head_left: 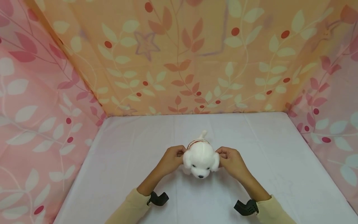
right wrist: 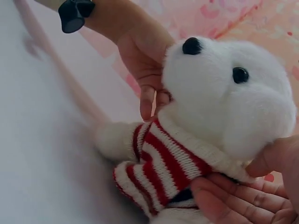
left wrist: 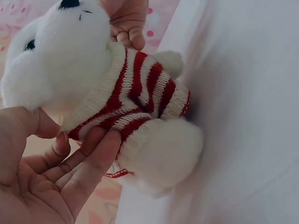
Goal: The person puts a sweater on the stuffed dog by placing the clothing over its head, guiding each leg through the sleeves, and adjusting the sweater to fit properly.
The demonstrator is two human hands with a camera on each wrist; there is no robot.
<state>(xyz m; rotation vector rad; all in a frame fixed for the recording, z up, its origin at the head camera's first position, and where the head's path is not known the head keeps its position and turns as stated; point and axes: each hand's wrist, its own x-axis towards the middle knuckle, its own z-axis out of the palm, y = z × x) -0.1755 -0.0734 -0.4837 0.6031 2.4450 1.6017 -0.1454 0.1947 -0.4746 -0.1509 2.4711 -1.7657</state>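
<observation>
A white plush dog (head_left: pixel 202 155) stands on the white table with its head toward me. It wears a red-and-white striped knitted sweater (left wrist: pixel 133 100) with a cream ribbed collar (right wrist: pixel 187 137). My left hand (head_left: pixel 172 159) pinches the sweater at the collar on one side, below the dog's ear. On the opposite side my right hand (head_left: pixel 231 160) pinches the collar between thumb and fingers, as the right wrist view shows. In the head view the head hides most of the sweater; only a strip shows behind it, with the tail beyond.
The white-covered table (head_left: pixel 134 133) spreads around the dog. An orange leaf-patterned curtain (head_left: pixel 179 56) hangs at its back edge, with pink curtains (head_left: pixel 42 124) along both sides. A black wrist camera (head_left: pixel 158 198) sits on each wrist.
</observation>
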